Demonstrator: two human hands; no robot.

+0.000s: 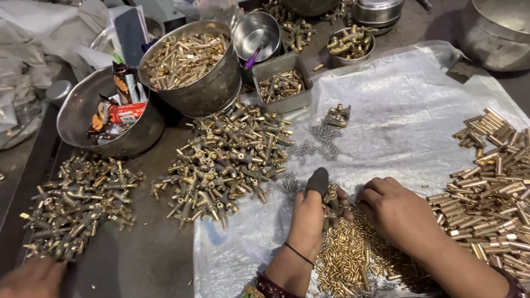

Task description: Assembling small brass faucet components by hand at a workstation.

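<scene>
Brass, in the small T-shaped fitting [331, 201] pinched between both hands at lower centre of the frame, left hand [307, 221] with a dark thumb cap, right hand [396, 212] curled closed, looks hard, dense and slick, best gripped across its stubby arms

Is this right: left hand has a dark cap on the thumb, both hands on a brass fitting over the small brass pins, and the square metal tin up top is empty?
Not quite. In the head view the square metal tin holds brass pieces, not nothing. The rest stands: left hand wears a dark thumb cap, and with the right hand holds a brass fitting over the small brass pins.
</scene>
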